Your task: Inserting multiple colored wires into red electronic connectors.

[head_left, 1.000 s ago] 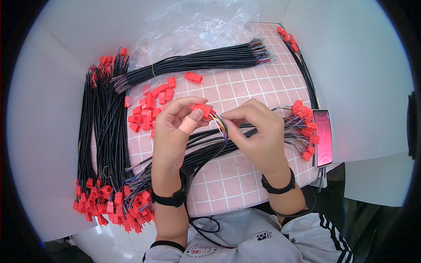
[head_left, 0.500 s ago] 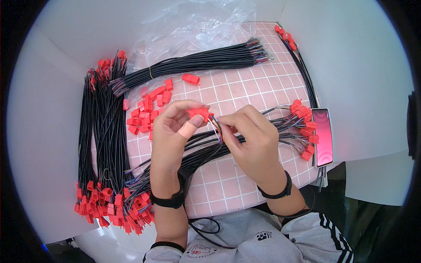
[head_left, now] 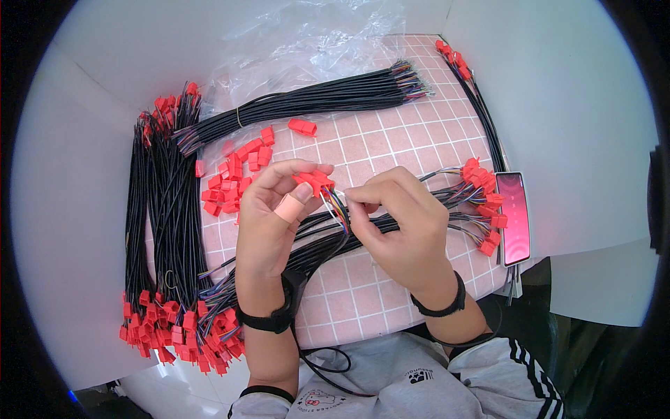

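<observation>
Between the thumb and fingers of my left hand point(head_left: 264, 216) is a red plastic connector housing point(head_left: 322, 183), tilted with its wire side toward the right. Several thin coloured wires point(head_left: 338, 211) run from it down to a black cable that bends under my hands. My right hand point(head_left: 408, 227) is closed in a pinch at these wires, just right of the housing; its fingertips hide most of what they grip. A tan bandage point(head_left: 288, 208) wraps my left thumb. Beneath both hands lies a bundle of black cables point(head_left: 335, 248) with red connectors point(head_left: 481, 181) at its right end.
Loose red housings point(head_left: 230, 180) lie left of my hands on the pink tiled tabletop point(head_left: 363, 307). Finished-looking cable bundles point(head_left: 171, 216) fill the left side. Farther back are a tied cable bundle point(head_left: 300, 103) and clear plastic bag point(head_left: 300, 42). A phone point(head_left: 513, 220) sits at right, beside more cables point(head_left: 485, 119).
My left hand has shifted slightly left and its thumb has slid back on the housing, showing more of it. The housing has turned a little. My right hand stays pinched close by.
</observation>
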Demonstrator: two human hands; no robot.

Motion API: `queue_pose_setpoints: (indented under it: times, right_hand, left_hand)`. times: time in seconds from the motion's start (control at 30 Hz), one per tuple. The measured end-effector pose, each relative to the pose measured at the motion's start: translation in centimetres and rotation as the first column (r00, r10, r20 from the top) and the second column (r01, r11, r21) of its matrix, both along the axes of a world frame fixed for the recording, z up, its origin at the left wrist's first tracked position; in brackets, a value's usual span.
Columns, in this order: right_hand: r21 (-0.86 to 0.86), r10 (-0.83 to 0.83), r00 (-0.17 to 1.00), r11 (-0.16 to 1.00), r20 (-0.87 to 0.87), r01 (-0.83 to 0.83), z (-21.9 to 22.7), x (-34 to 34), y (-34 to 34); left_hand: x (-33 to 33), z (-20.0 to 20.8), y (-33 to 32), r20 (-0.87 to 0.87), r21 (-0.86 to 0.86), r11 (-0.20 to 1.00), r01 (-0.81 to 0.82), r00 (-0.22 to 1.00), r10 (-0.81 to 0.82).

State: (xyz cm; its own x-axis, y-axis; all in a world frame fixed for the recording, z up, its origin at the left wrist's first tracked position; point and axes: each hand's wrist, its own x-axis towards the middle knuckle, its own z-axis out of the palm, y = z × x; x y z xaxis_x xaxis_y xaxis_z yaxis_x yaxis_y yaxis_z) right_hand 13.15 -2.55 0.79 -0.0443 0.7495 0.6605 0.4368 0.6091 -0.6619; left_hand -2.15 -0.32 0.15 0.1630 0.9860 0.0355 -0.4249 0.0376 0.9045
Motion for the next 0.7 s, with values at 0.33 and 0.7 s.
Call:
queue_pose_setpoints:
  times: [0.33, 0.7]
  right_hand:
    - [0.008, 0.02, 1.0, 1.0, -0.019, -0.02, 0.22, -0.26, -0.32]
    - [0.015, 0.031, 0.999, 0.999, -0.029, -0.031, 0.38, -0.29, -0.46]
  left_hand:
    - [-0.25, 0.2, -0.08, 0.085, -0.001, 0.998, 0.069, 0.994, -0.069]
    - [-0.3, 0.25, -0.11, 0.112, -0.035, 0.995, 0.09, 0.99, -0.086]
